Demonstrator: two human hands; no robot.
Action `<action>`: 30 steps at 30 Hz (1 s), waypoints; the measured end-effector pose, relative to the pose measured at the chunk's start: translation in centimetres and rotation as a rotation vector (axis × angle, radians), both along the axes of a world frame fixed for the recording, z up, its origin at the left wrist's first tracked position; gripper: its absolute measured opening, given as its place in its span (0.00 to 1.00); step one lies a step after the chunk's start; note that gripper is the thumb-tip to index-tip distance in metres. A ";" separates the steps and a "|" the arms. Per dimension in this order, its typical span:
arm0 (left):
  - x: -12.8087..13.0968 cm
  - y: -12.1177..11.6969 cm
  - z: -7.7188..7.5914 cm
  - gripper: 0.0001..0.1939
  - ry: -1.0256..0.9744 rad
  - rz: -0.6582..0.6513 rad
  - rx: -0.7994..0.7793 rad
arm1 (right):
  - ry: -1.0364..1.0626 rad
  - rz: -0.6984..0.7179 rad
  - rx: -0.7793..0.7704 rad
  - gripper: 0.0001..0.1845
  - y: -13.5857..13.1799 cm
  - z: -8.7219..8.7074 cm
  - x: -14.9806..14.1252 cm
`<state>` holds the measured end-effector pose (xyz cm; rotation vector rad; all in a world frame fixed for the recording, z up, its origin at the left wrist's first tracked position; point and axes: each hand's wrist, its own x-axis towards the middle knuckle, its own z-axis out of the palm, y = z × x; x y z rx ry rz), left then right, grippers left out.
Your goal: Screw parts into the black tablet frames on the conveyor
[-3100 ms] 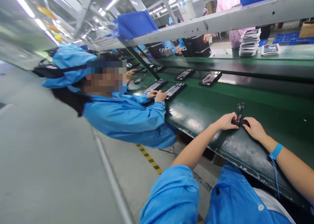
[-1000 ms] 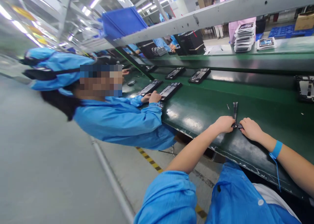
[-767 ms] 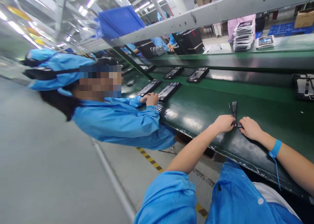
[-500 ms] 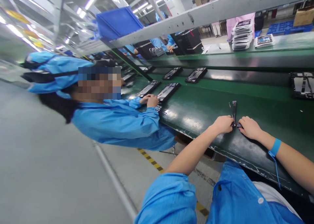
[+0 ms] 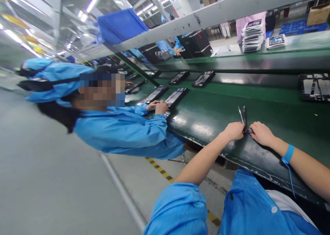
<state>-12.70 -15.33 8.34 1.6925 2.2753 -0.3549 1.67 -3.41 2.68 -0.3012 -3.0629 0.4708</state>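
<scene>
- Your left hand (image 5: pixel 235 130) pinches the near end of a narrow bunch of thin, flat, dark strips (image 5: pixel 244 114) between thumb and fingers; they point away from you over the glossy dark-green surface (image 5: pixel 286 120).
- One slim, silvery-looking strip (image 5: pixel 240 114) leans apart from the bunch, to its left; three seconds ago the strips spread in a wider fan, without this clear gap.
- Your right hand (image 5: pixel 262 134), just beside the left, has its fingers drawn together on a small dark piece (image 5: pixel 250 130); your fingers hide most of it, so you cannot tell its full shape.
- Both your hands work near the same part of the surface as before.
- At the right edge, a flat black rectangular frame with pale panels (image 5: pixel 316 88) now shows, out of view three seconds ago.
- To your left, a co-worker in a blue smock (image 5: pixel 121 128) bends over the surface, hands at a flat black device with a grey panel (image 5: pixel 176 98); a similar black device (image 5: pixel 154 94) lies beside it.
- Farther back lie two more flat black devices, one left (image 5: pixel 178 77) and one right (image 5: pixel 203 79).
- A grey metal beam (image 5: pixel 185 22) crosses above, hiding part of the background; a blue plastic bin (image 5: pixel 122 25) sits at it.
- Beyond the lane stands a tall stack of white-edged flat pieces (image 5: pixel 252 37), a lower pile (image 5: pixel 276 41) beside it.
</scene>
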 end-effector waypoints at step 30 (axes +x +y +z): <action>0.0 0.3 4.0 0.06 -0.113 -0.024 -0.019 | -0.156 0.028 -0.171 0.12 0.0 5.9 0.9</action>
